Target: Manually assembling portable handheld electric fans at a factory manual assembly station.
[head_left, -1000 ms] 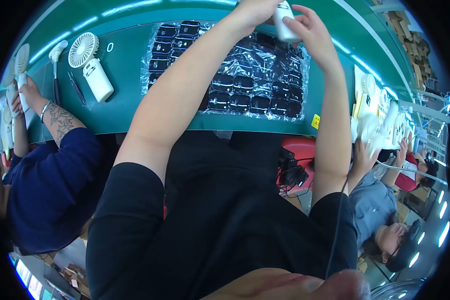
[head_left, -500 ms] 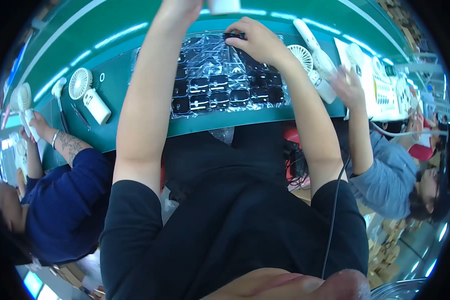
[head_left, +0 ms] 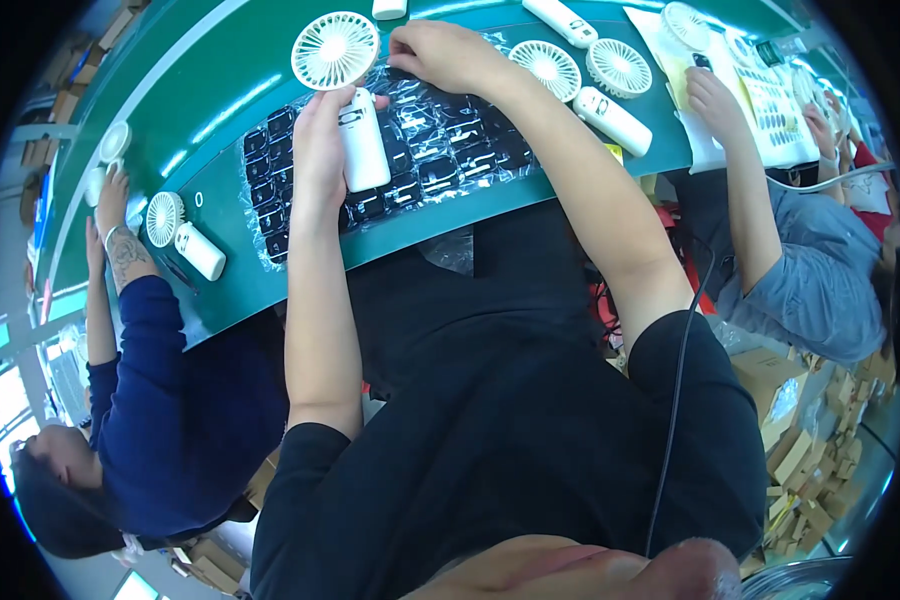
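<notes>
Left hand [head_left: 320, 140] has its fingers wrapped around a white plastic handheld fan [head_left: 367, 150] with a round slatted head and oblong body, held above the rows of glossy black rounded-square parts [head_left: 440, 172] in clear plastic film on the green tabletop [head_left: 220, 175]. Right hand [head_left: 452, 58] is just beside the fan head, fingers bent and close together over the far side of the rows; can't tell if they grip anything. More white handheld fans [head_left: 613, 120] lie to the right.
</notes>
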{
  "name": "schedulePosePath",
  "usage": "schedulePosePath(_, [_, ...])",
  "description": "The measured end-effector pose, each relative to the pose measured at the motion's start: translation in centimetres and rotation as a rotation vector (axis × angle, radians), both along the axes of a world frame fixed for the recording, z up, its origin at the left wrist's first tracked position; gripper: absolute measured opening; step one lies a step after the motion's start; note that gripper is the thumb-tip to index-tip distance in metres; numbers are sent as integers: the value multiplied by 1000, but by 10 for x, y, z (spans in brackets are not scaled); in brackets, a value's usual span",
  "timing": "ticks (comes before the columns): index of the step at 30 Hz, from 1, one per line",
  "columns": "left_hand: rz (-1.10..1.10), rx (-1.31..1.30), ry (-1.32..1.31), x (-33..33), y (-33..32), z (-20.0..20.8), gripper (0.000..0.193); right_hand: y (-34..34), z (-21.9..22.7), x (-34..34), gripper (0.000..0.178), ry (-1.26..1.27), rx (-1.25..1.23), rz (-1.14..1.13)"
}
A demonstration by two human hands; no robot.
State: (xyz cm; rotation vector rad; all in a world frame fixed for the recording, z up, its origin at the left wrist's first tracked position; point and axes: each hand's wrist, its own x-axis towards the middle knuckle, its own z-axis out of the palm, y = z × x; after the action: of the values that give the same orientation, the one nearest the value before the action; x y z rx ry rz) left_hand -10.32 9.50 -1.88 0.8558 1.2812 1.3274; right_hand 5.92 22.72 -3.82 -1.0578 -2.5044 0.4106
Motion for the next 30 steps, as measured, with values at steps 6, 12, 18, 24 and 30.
schedulePosePath(6, [56,22,-53,-2,6,-10,37,-5,-10,12,26,122,158,24])
schedulePosePath(12, [121,12,-102,6,14,-9,30,-14,-8,17,30,74,253,35])
schedulePosePath(18, [105,-27,-121,-1,10,-6,33,-15,5,3,31,-134,226,23])
schedulePosePath(24, [105,1,-116,8,11,-1,31,47,-18,17,33,211,-137,-14])
schedulePosePath(30, [110,213,-138,7,2,-4,32,-9,24,44,32,1069,-714,-53])
